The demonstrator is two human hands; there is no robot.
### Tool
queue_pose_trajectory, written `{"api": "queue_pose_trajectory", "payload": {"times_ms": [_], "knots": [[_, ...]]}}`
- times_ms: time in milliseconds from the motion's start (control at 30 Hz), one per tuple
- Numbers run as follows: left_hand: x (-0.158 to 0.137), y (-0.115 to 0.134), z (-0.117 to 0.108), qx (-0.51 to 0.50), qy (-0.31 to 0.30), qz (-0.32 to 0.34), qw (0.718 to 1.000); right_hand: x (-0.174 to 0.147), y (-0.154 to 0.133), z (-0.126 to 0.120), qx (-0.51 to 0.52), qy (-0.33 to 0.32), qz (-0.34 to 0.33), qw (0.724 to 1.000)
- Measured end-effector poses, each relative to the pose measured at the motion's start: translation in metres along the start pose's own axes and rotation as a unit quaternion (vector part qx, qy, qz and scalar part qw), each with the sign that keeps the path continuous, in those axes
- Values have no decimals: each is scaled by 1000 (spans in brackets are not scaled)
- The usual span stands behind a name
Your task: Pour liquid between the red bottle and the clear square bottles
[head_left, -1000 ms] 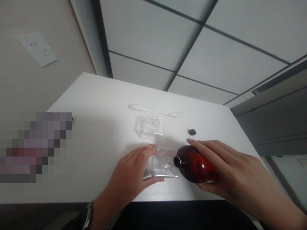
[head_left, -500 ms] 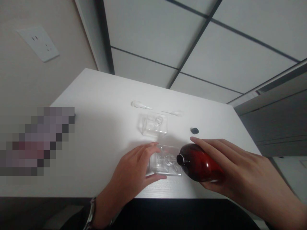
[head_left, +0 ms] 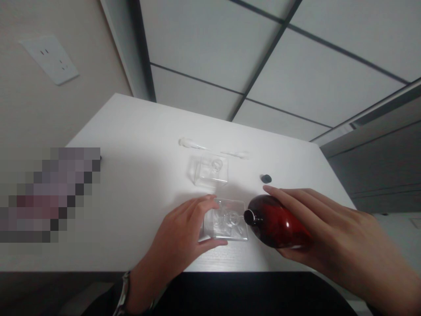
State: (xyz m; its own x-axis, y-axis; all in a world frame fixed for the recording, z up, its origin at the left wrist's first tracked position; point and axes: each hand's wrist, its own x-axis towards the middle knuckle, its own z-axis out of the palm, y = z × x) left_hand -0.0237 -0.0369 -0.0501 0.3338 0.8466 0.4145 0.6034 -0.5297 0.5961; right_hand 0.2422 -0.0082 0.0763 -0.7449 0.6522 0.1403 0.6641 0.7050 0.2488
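Fingers point(head_left: 208, 205) of the left hand point(head_left: 177, 230) are wrapped round a clear box point(head_left: 222, 226), red bottle point(head_left: 279, 221) gripped in the right hand point(head_left: 335, 228), probably being poured, so steady tilt's needed.

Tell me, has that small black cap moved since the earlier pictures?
No: against the far edge of the white table, the black cap lies where it was; the view shifted.

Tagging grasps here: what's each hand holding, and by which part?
Right hand: red-brown bottle, gripped around its body, neck left free. Left hand: clear box, gripped at its left end between thumb and fingers.
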Motion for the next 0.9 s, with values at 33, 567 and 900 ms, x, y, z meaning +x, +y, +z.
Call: {"api": "queue_pose_trajectory", "payload": {"times_ms": [33,567,900], "knots": [[0,0,0,-3,-1,-2,1000,0,0,0,0,1,0,1000],[-1,-1,-1,3,-3,-10,1000,0,1,0,-5,-2,-7,1000],[1,1,1,30,5,1,1000,-1,3,-3,-3,-8,-12,1000]]}}
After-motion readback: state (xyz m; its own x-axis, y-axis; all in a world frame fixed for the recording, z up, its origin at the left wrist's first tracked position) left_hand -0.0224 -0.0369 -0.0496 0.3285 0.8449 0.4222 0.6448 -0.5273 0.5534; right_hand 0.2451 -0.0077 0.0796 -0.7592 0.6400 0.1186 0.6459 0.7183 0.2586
